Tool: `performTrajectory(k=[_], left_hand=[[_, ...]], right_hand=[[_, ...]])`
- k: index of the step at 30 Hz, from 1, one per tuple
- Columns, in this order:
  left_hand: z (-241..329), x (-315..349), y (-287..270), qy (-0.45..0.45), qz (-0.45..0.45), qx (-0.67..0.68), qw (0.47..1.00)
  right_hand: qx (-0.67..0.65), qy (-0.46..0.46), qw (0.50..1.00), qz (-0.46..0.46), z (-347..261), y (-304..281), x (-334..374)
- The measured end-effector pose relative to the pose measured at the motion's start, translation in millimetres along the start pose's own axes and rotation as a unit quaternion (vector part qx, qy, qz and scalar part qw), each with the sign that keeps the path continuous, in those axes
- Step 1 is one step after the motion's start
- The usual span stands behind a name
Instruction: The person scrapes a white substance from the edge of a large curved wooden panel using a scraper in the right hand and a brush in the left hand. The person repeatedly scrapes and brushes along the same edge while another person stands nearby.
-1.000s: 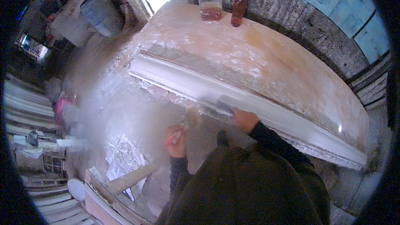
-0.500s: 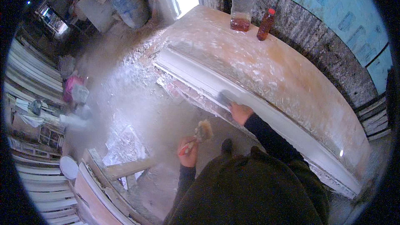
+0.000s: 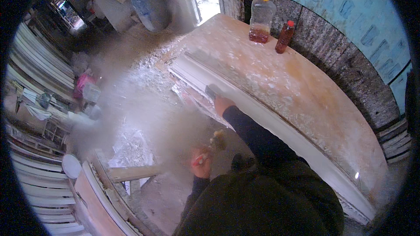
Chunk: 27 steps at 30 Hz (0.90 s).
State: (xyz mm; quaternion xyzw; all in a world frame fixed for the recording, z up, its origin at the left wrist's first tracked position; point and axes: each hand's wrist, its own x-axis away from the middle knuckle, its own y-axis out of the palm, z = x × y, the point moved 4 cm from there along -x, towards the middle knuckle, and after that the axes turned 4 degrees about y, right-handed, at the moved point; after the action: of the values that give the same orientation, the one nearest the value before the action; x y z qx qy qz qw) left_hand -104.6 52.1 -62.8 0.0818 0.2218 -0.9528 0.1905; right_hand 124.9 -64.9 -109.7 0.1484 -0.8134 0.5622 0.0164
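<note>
My right hand [image 3: 222,105] is closed on a flat grey hand tool [image 3: 213,91], whose exact kind I cannot make out. The tool lies against the top face of a long white plaster moulding [image 3: 258,110], near its far end. The moulding runs along the near edge of a large work table [image 3: 297,76]. Lower and to the left, my left hand [image 3: 201,162] grips a brush [image 3: 217,140] by its red handle. Its pale bristles point up and away from me, apart from the moulding. Dust blurs both the brush and the hand.
A clear jug with a yellow cap [image 3: 261,19] and a red-capped bottle [image 3: 285,37] stand at the table's back edge. A blue barrel [image 3: 151,6] is farther off. White debris [image 3: 131,146] covers the floor at left, near a wooden beam [image 3: 133,173]. Long white strips [image 3: 43,188] are stacked leftmost.
My right hand has slid the grey tool along the moulding toward its far left end. The dust cloud near the brush has thickened. The view has shifted slightly.
</note>
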Motion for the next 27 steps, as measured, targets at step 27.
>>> performTrajectory(k=[27], left_hand=[[6.3, 28.5, 70.3, -0.056, -0.052, 0.086, 0.993]], right_hand=[[0.134, -0.083, 0.982, -0.102, 144.3, -83.3, 257.1]])
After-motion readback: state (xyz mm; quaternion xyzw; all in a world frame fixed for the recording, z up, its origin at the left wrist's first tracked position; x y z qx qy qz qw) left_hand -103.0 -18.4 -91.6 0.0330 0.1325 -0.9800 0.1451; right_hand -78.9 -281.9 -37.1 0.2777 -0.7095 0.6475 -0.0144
